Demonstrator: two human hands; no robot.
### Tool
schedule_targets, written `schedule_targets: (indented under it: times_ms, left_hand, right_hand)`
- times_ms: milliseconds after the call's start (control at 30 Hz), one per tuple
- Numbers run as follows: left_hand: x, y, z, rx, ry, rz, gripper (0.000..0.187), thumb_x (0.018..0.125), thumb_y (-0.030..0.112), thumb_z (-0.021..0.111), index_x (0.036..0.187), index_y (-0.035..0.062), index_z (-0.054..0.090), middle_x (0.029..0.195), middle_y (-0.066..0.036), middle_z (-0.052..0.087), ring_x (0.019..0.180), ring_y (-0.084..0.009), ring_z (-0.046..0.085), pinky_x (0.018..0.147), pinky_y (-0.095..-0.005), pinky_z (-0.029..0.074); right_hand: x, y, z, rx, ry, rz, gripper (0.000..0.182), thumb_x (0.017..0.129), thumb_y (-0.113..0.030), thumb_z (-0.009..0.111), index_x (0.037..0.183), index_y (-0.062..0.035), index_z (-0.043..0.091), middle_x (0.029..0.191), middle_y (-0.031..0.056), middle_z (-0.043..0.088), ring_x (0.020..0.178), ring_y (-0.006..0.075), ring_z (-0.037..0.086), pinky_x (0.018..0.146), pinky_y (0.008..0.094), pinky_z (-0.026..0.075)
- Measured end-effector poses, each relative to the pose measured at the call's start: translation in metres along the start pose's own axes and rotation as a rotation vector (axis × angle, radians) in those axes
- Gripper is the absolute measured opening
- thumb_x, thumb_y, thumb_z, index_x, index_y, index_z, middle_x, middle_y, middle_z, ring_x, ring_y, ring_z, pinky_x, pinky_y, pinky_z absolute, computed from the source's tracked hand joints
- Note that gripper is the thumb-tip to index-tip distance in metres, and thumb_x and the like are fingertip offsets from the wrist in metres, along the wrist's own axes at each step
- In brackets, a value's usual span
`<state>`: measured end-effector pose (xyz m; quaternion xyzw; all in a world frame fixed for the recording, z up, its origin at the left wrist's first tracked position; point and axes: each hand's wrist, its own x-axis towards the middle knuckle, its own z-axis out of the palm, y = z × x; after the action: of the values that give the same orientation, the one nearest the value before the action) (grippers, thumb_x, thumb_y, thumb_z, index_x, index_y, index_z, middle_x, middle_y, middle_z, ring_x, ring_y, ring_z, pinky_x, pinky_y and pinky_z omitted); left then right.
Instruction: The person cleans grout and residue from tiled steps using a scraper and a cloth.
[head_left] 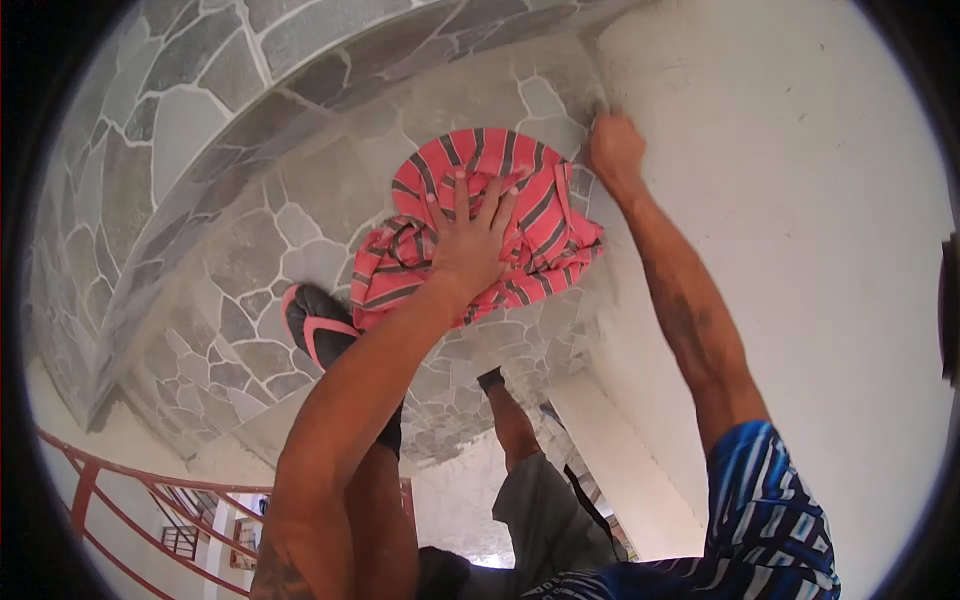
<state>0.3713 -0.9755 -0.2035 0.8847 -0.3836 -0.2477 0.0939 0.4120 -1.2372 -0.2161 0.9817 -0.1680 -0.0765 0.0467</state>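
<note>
A crumpled pink cloth with dark stripes (540, 215) lies bunched on the stone-patterned step. My left hand (472, 240) is spread flat on top of it, fingers apart and pointing up the view. Further up and to the right, my right hand (616, 150) is closed at the corner where the stone step meets the pale wall. A small dark tip shows just past its knuckles, but I cannot tell what the fingers hold.
The pale wall (800, 200) runs along the right side. A curved stone riser (230, 125) rises at the upper left. My foot in a black sock and pink-strapped flip-flop (318, 325) stands left of the cloth. A reddish metal railing (85, 490) is at lower left.
</note>
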Motion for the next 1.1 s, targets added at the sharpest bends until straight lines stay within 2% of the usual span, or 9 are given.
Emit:
schedule_targets:
  times_ms: [133,233,333,433,567,733,867,967,1100]
  left_hand:
    - [-0.004,0.004,0.002,-0.014,-0.021,0.009,0.114,0.07,0.052,0.08,0.157,0.0147,0.017,0.162,-0.01,0.014,0.145,-0.0525,0.009,0.104,-0.0768,0.027]
    - [-0.004,0.001,-0.001,-0.009,-0.019,0.008,0.114,0.069,0.052,0.08,0.157,0.0147,0.018,0.162,-0.01,0.014,0.145,-0.0521,0.009,0.104,-0.0767,0.027]
    - [-0.006,0.003,-0.002,0.005,-0.017,0.015,0.113,0.07,0.052,0.08,0.157,0.0146,0.018,0.162,-0.01,0.014,0.145,-0.0519,0.009,0.104,-0.0765,0.027]
    - [-0.006,0.001,0.003,0.017,-0.001,0.01,0.112,0.07,0.053,0.08,0.156,0.0146,0.018,0.162,-0.01,0.015,0.145,-0.052,0.01,0.104,-0.0761,0.028]
    - [-0.005,0.003,-0.003,0.03,-0.018,0.015,0.112,0.07,0.054,0.079,0.156,0.015,0.019,0.161,-0.01,0.016,0.145,-0.0522,0.011,0.104,-0.0757,0.029]
    - [-0.008,0.004,0.003,-0.004,-0.011,0.011,0.112,0.07,0.051,0.081,0.156,0.0165,0.02,0.162,-0.008,0.015,0.145,-0.051,0.01,0.105,-0.0765,0.026]
    - [-0.005,0.003,0.0,0.003,-0.005,0.002,0.111,0.069,0.05,0.081,0.156,0.0168,0.021,0.162,-0.007,0.015,0.146,-0.0507,0.009,0.105,-0.0766,0.025]
    - [-0.004,0.003,0.0,-0.003,-0.021,0.005,0.111,0.07,0.05,0.081,0.157,0.0167,0.02,0.162,-0.007,0.015,0.146,-0.0506,0.008,0.105,-0.0763,0.025]
    - [-0.004,0.001,-0.003,0.008,-0.051,0.0,0.112,0.07,0.051,0.081,0.157,0.017,0.018,0.162,-0.007,0.014,0.147,-0.0506,0.006,0.106,-0.0764,0.024]
  right_hand:
    - [-0.064,0.0,0.01,0.038,0.099,-0.088,0.023,0.084,-0.01,0.056,0.105,-0.0027,0.061,0.102,0.0183,0.062,0.094,0.0373,0.063,0.077,0.0469,0.054]
    - [-0.066,0.006,0.014,0.075,-0.046,-0.021,0.04,0.078,-0.009,0.061,0.118,-0.0065,0.06,0.115,0.0139,0.059,0.108,0.0351,0.059,0.079,0.0495,0.055]
    - [-0.049,0.013,0.019,-0.004,0.129,-0.079,0.026,0.084,-0.009,0.055,0.108,-0.0026,0.06,0.105,0.0178,0.061,0.096,0.0363,0.063,0.077,0.0472,0.054]
    - [-0.023,0.016,0.017,0.048,0.036,0.098,0.025,0.085,-0.009,0.054,0.108,-0.0019,0.061,0.107,0.0179,0.062,0.098,0.0366,0.063,0.077,0.0472,0.054]
    - [-0.062,0.013,0.01,0.0,0.047,-0.079,0.023,0.085,-0.009,0.054,0.105,-0.0014,0.062,0.108,0.0189,0.062,0.098,0.0381,0.063,0.076,0.0486,0.054]
    - [-0.056,0.022,0.009,-0.005,-0.06,0.106,0.025,0.086,-0.01,0.054,0.109,-0.0033,0.061,0.108,0.0176,0.061,0.098,0.0362,0.064,0.076,0.0482,0.055]
    - [-0.074,0.027,0.021,-0.065,-0.042,-0.108,0.023,0.085,-0.01,0.055,0.107,-0.0039,0.06,0.108,0.0169,0.061,0.096,0.0354,0.065,0.074,0.0472,0.056]
    - [-0.047,0.038,0.015,0.041,-0.083,0.108,0.043,0.075,-0.007,0.065,0.118,-0.0053,0.058,0.111,0.0142,0.059,0.097,0.0361,0.063,0.075,0.0485,0.056]
    - [-0.079,0.022,0.018,0.006,-0.121,0.071,0.044,0.077,-0.006,0.062,0.121,-0.0053,0.057,0.116,0.0147,0.058,0.103,0.0359,0.062,0.08,0.0464,0.056]
